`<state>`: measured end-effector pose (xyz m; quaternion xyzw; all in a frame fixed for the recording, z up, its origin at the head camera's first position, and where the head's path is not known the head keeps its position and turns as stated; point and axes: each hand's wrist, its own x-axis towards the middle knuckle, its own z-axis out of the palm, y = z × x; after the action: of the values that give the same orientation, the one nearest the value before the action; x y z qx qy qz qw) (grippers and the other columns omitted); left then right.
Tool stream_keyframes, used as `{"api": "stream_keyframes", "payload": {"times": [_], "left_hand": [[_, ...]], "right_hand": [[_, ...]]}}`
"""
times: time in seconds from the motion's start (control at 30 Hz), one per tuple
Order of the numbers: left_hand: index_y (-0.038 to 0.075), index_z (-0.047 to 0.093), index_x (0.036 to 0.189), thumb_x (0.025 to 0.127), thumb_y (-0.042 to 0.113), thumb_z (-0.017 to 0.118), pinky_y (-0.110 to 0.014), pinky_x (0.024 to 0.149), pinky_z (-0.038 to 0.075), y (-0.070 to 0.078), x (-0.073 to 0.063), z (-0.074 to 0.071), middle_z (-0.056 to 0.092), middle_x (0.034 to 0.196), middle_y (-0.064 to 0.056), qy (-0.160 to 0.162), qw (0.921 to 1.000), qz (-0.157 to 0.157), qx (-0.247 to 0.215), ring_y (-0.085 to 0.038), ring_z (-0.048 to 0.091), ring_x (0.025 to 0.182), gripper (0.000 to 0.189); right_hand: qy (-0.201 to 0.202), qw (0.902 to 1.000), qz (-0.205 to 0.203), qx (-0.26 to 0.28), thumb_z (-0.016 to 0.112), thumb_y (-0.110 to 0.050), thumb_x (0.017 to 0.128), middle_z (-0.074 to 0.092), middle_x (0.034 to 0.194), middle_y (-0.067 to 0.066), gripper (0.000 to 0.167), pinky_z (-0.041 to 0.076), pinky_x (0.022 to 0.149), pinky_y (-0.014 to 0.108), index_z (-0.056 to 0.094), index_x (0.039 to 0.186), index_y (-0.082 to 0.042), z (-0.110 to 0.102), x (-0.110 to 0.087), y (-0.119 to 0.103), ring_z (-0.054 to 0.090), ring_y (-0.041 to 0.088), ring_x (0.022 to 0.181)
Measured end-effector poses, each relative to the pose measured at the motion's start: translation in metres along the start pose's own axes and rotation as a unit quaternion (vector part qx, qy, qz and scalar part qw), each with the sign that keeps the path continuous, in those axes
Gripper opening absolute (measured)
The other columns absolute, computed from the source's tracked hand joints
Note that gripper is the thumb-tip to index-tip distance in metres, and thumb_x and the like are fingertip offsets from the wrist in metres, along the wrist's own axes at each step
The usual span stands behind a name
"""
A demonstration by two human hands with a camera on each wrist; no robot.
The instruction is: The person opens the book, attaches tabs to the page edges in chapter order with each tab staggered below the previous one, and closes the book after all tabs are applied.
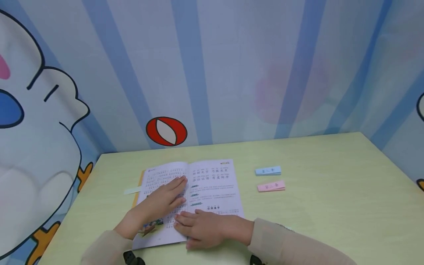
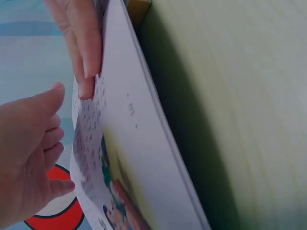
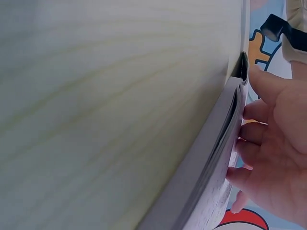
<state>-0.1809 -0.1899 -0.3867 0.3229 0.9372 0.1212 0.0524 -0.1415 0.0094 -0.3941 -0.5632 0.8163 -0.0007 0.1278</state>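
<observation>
An open book (image 1: 215, 187) with printed text and a small colour picture lies on the pale table. My left hand (image 1: 160, 202) rests on its left page, fingers stretched toward the centre fold. Lower down, my right hand (image 1: 210, 228) lies across the bottom of the book with its fingers extended over the fold onto the left page. In the right wrist view, the right hand (image 3: 278, 148) is beside the stacked page edges. The left wrist view shows the left page (image 2: 129, 96) from its outer edge. A pale paper strip (image 1: 132, 190) sticks out at the book's left side.
Right of the book lie a folded blue paper slip (image 1: 268, 171) and a folded pink one (image 1: 271, 186), both with writing. The table (image 1: 331, 184) meets a striped blue backdrop (image 1: 225, 73) with cartoon figures at its far edge.
</observation>
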Motion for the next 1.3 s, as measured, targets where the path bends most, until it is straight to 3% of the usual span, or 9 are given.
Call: {"api": "stream_keyframes", "payload": {"times": [0.37,0.77,1.07,1.3], "left_hand": [[0.001,0.024,0.146,0.097,0.035,0.047,-0.06,0.105,0.02,-0.008,0.021,0.011,0.018,0.153,-0.012,-0.033,0.9972,-0.066,0.01,-0.029,0.015,0.14,0.064],[-0.002,0.017,0.146,0.098,0.033,0.042,-0.062,0.105,0.015,-0.01,0.024,0.005,0.009,0.154,-0.015,-0.085,0.9932,-0.067,-0.043,-0.032,0.008,0.141,0.065],[0.002,0.014,0.148,0.094,0.038,0.049,-0.061,0.107,0.009,-0.017,0.039,0.009,0.006,0.155,-0.011,-0.053,0.9907,-0.11,-0.06,-0.029,0.004,0.142,0.074],[0.001,0.014,0.148,0.094,0.036,0.05,-0.054,0.11,0.013,-0.018,0.045,0.007,0.006,0.155,-0.011,-0.05,0.9895,-0.109,-0.08,-0.028,0.004,0.142,0.073]], "right_hand": [[-0.003,0.9999,-0.006,0.013,0.037,-0.041,0.099,0.013,0.154,0.008,0.062,0.023,0.11,0.038,0.021,0.148,-0.008,-0.001,0.0,0.0,0.011,0.018,0.141],[-0.017,0.9998,-0.004,-0.008,0.037,-0.046,0.097,0.011,0.155,0.007,0.066,0.022,0.11,0.039,0.018,0.149,-0.009,0.0,0.001,-0.001,0.009,0.017,0.141],[-0.017,0.9997,-0.001,-0.019,0.036,-0.047,0.097,0.011,0.155,0.006,0.067,0.021,0.111,0.039,0.017,0.149,-0.01,0.002,0.0,-0.002,0.009,0.017,0.141],[-0.015,0.9992,0.006,-0.035,0.037,-0.048,0.097,0.012,0.155,0.006,0.068,0.022,0.11,0.039,0.017,0.15,-0.01,0.003,0.0,-0.004,0.01,0.017,0.141]]}}
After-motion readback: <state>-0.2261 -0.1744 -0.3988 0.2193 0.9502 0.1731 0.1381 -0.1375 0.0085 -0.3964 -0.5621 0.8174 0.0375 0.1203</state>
